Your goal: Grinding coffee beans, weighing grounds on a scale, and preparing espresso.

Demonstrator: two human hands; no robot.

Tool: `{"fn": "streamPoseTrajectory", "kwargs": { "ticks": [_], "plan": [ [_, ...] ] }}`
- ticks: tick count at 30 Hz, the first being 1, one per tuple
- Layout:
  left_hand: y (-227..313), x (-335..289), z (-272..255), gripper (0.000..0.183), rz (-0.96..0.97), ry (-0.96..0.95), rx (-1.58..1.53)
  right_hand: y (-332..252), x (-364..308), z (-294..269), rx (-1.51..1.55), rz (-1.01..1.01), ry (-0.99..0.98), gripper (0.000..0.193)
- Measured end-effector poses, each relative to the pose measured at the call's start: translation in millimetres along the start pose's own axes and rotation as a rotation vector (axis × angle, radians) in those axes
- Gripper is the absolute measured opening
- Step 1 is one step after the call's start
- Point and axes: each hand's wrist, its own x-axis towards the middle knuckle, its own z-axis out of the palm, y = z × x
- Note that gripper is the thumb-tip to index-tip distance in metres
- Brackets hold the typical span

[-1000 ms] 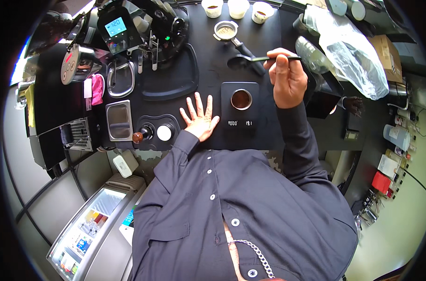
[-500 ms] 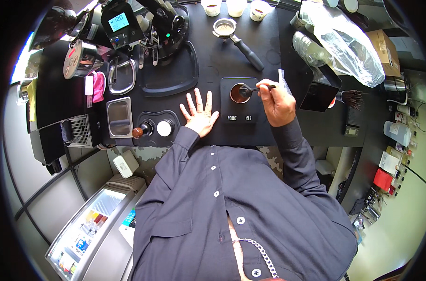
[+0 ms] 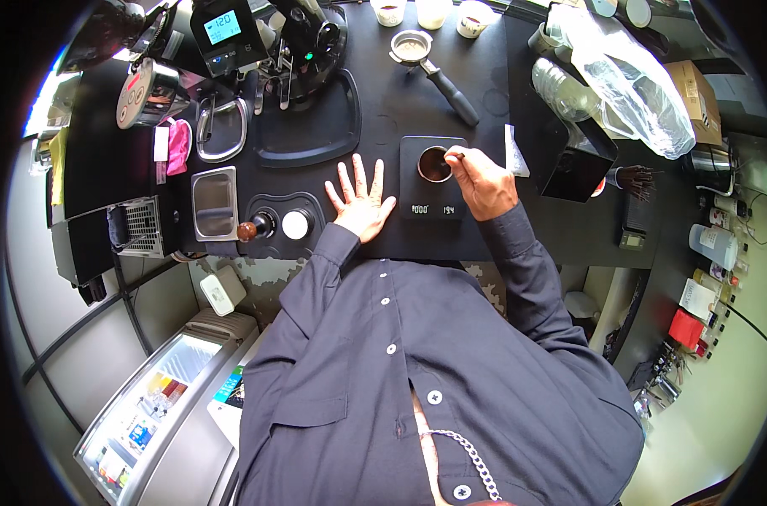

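On the black scale (image 3: 411,194), which has a lit display, stands a small round cup (image 3: 435,176) with dark coffee grounds inside. My right hand (image 3: 486,187) is closed at the cup's right rim, pinching a small black spoon (image 3: 460,155). Most of the spoon is hidden by my fingers and against the dark grounds. Flat on the counter left of the scale lies my left hand (image 3: 362,209), fingers spread and holding nothing. Beyond the scale a portafilter (image 3: 411,47) with a black handle rests on the counter, light grounds in its basket.
Left of my left hand are a tamper (image 3: 257,228) on a black mat and a metal tray (image 3: 214,204). A black drip tray (image 3: 309,156) sits below the machine. Paper cups (image 3: 474,18) line the back. Right stand a black box (image 3: 579,160) and clear plastic bag (image 3: 628,76).
My right hand has moved slightly left and closer to the cup, now covering most of the spoon. The scale's reading has risen slightly. My left hand stays flat in place.
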Motion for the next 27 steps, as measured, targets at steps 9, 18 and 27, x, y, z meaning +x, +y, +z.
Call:
{"fn": "streamPoseTrajectory", "kwargs": {
  "ticks": [9,18,27],
  "plan": [
    [-2,1,4,0.086,0.01,-0.002,-0.015,5,-5,4,0.34,0.295,0.202,0.021],
    [-2,3,4,0.086,-0.011,-0.012,0.024,10,-1,-3,0.321,0.256,0.185,0.022],
    [-4,3,7,0.086,0.001,-0.003,0.02,12,-1,2,0.322,0.234,0.221,0.022]
  ]
}}
